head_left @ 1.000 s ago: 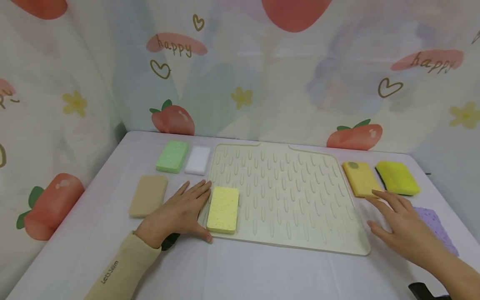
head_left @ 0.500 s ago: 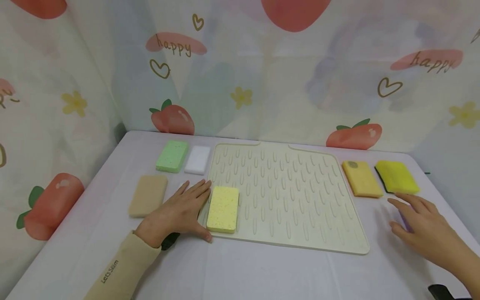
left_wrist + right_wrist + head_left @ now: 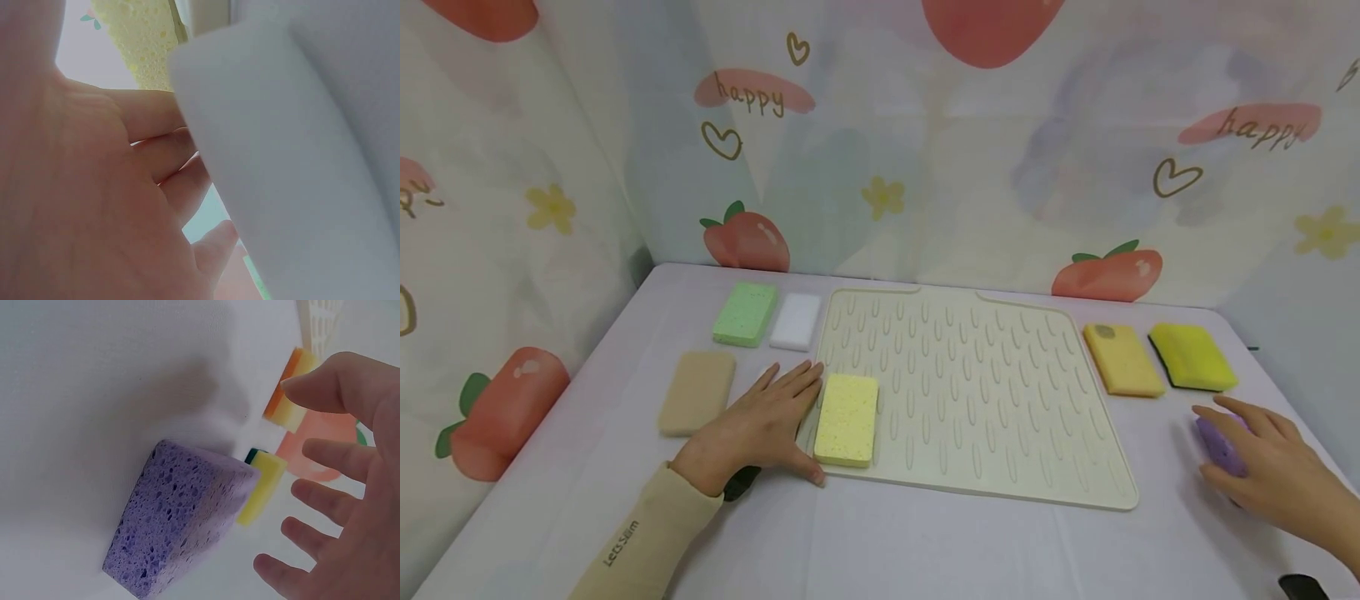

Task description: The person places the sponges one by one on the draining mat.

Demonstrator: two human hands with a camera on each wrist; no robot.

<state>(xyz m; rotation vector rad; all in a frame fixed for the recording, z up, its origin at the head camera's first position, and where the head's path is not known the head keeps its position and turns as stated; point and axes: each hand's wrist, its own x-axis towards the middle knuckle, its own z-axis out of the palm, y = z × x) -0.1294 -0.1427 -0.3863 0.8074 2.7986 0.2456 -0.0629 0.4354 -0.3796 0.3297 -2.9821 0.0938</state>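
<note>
My left hand (image 3: pixel 767 429) lies with fingers spread on the left edge of the cream ribbed mat (image 3: pixel 970 400), beside a pale yellow sponge (image 3: pixel 846 419) on that mat. In the left wrist view, a whitish blurred shape hides part of the fingers (image 3: pixel 165 156). Over at the right, my right hand (image 3: pixel 1277 467) hovers above a purple sponge (image 3: pixel 1221 446) and partly covers it in the head view. From the right wrist, its fingers (image 3: pixel 325 500) look spread and apart from the porous purple sponge (image 3: pixel 181 512).
Left of the mat lie a green sponge (image 3: pixel 745 314), a white sponge (image 3: pixel 795 322) and a beige sponge (image 3: pixel 697 393). Right of it sit an orange-yellow sponge (image 3: pixel 1123 360) and a bright yellow sponge with a dark underside (image 3: pixel 1193 357). Printed cloth walls (image 3: pixel 955 167) stand behind the table.
My right hand has moved right, from beside the orange-yellow sponge to over the purple sponge. The left hand stays in place on the mat's edge.
</note>
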